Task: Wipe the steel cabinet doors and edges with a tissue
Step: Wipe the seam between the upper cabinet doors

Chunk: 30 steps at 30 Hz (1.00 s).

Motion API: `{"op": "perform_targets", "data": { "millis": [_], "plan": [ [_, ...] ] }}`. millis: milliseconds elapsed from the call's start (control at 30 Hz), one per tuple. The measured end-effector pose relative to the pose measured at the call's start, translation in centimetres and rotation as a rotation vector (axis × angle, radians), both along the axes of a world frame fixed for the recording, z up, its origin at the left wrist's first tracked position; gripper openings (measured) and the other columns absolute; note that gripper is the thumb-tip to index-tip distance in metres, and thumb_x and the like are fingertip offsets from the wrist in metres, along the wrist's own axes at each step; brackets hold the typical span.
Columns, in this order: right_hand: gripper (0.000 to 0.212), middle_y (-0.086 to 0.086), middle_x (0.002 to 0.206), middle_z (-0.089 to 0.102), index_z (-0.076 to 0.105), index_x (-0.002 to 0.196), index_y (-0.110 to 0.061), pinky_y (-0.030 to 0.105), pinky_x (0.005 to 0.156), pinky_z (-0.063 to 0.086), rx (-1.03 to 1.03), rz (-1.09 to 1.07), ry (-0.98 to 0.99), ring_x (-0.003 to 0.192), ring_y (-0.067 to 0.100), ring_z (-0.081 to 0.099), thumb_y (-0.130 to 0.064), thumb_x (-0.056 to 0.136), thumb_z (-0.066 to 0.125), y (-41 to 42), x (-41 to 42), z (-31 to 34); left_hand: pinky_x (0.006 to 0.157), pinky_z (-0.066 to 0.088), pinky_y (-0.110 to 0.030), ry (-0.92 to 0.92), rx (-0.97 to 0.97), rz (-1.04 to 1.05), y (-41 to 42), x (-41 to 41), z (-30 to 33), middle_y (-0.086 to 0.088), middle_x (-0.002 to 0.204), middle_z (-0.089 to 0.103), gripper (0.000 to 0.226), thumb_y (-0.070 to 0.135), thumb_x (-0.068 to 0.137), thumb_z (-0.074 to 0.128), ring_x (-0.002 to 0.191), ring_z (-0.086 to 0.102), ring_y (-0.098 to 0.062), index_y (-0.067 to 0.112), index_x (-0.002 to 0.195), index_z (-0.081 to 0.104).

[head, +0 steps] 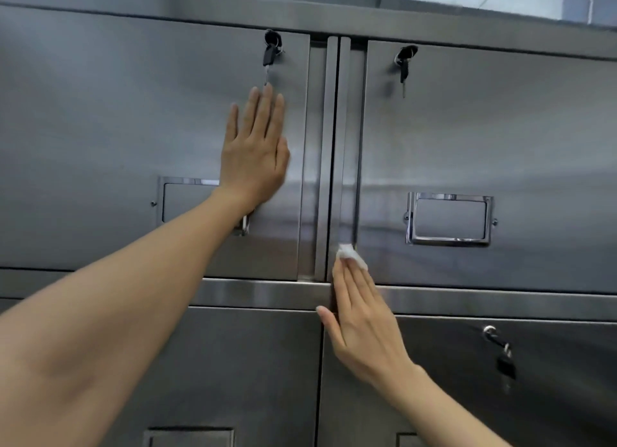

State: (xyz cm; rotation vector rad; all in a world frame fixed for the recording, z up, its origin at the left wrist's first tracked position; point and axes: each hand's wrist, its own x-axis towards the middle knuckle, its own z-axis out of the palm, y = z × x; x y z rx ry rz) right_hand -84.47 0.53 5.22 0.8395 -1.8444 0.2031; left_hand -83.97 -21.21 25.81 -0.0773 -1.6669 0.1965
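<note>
Pressing a small wad of tissue (350,254) against the inner edge of the upper right door (500,152), we have our right hand (362,319) at lower centre of the frame, fingers straight and together, the pads pinning the paper to the steel rather than gripping it. Our left hand (255,146), left of centre, lies flat and spread on the upper left door (117,112), holding nothing. The tissue looks soft, light and easily torn, so we judge it best kept bunched under the fingertips and drawn along the narrow vertical strip (332,152) between the doors. The cabinet is brushed steel, smooth, hard and faintly streaked, with sharp folded edges, polished rectangular label frames (449,217) and keys (272,54) hanging from the locks, which could snag the paper.
</note>
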Motion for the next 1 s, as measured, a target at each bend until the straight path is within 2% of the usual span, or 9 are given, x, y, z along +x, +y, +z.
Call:
{"op": "perform_targets", "data": {
  "millis": [100, 167, 233, 367, 467, 600, 667, 833, 1000],
  "plan": [
    [0.076, 0.020, 0.161, 0.019, 0.025, 0.151, 0.006, 0.029, 0.123, 0.000, -0.076, -0.026, 0.014, 0.151, 0.029, 0.017, -0.050, 0.101, 0.025, -1.1, -0.6, 8.3, 0.123, 0.005, -0.049, 0.012, -0.008, 0.001, -0.2, 0.0, 0.1, -0.012, 0.165, 0.013, 0.064, 0.031, 0.099, 0.021, 0.153, 0.009, -0.028, 0.007, 0.158, 0.018],
    [0.079, 0.015, 0.164, 0.008, 0.014, 0.155, 0.002, 0.022, 0.121, -0.011, -0.100, -0.037, -0.019, 0.153, 0.022, 0.003, -0.054, 0.098, 0.017, -1.5, -1.2, 12.2, 0.123, 0.006, -0.049, 0.015, -0.008, -0.004, -0.3, 0.0, 0.1, -0.012, 0.165, 0.013, 0.064, 0.032, 0.099, 0.021, 0.153, 0.009, -0.028, 0.008, 0.158, 0.019],
    [0.077, 0.015, 0.164, 0.006, 0.013, 0.155, 0.002, 0.026, 0.122, -0.009, -0.114, -0.044, 0.016, 0.153, 0.023, 0.001, -0.052, 0.100, 0.019, -1.7, -1.3, 11.6, 0.123, 0.007, -0.049, 0.025, -0.014, -0.011, -0.3, -0.1, 0.1, -0.012, 0.165, 0.015, 0.063, 0.032, 0.099, 0.023, 0.152, 0.011, -0.028, 0.008, 0.157, 0.021],
    [0.073, 0.017, 0.164, 0.010, 0.018, 0.154, 0.004, 0.030, 0.124, -0.001, -0.046, -0.040, 0.003, 0.153, 0.025, 0.006, -0.050, 0.105, 0.022, -1.0, -0.4, 4.4, 0.123, 0.005, -0.048, 0.031, -0.011, -0.024, -0.1, -0.3, 0.0, -0.012, 0.165, 0.014, 0.063, 0.032, 0.099, 0.021, 0.152, 0.010, -0.028, 0.008, 0.157, 0.020],
    [0.076, 0.018, 0.163, 0.009, 0.016, 0.154, 0.003, 0.027, 0.123, -0.008, -0.041, -0.041, 0.013, 0.153, 0.026, 0.006, -0.054, 0.104, 0.015, -1.2, -1.0, 10.2, 0.123, 0.006, -0.048, 0.045, -0.009, -0.019, -0.1, -0.3, 0.1, -0.011, 0.165, 0.014, 0.063, 0.032, 0.099, 0.023, 0.152, 0.010, -0.027, 0.008, 0.157, 0.021],
    [0.071, 0.014, 0.165, -0.011, -0.004, 0.156, -0.002, 0.024, 0.119, -0.015, -0.114, -0.073, -0.018, 0.152, 0.018, -0.013, -0.047, 0.107, 0.020, -2.1, -1.5, 22.4, 0.122, 0.010, -0.049, 0.066, -0.018, -0.029, -0.3, -0.5, 0.1, -0.012, 0.164, 0.018, 0.062, 0.031, 0.099, 0.027, 0.152, 0.015, -0.028, 0.008, 0.156, 0.025],
    [0.071, 0.013, 0.165, -0.011, -0.006, 0.156, -0.003, 0.023, 0.119, -0.015, -0.144, -0.055, -0.024, 0.152, 0.017, -0.014, -0.047, 0.107, 0.021, -2.2, -1.5, 22.8, 0.122, 0.012, -0.050, 0.071, -0.019, -0.030, -0.3, -0.5, 0.1, -0.012, 0.164, 0.019, 0.062, 0.031, 0.099, 0.027, 0.151, 0.016, -0.028, 0.008, 0.156, 0.025],
    [0.074, 0.008, 0.162, -0.014, -0.008, 0.153, -0.009, 0.024, 0.120, -0.014, -0.096, 0.029, 0.040, 0.151, 0.016, -0.016, -0.055, 0.099, 0.014, -1.6, -1.2, 14.4, 0.122, 0.013, -0.050, 0.061, -0.011, -0.030, -0.3, -0.7, 0.0, -0.011, 0.164, 0.017, 0.062, 0.033, 0.099, 0.025, 0.152, 0.014, -0.027, 0.009, 0.157, 0.023],
    [0.071, 0.012, 0.164, -0.013, -0.008, 0.155, -0.005, 0.022, 0.118, -0.016, -0.084, -0.055, 0.033, 0.151, 0.016, -0.016, -0.049, 0.106, 0.019, -1.5, -1.5, 24.3, 0.122, 0.015, -0.051, 0.069, -0.014, -0.030, -0.4, -0.8, 0.1, -0.010, 0.164, 0.019, 0.062, 0.033, 0.099, 0.026, 0.152, 0.015, -0.026, 0.010, 0.157, 0.024]
  ]
}}
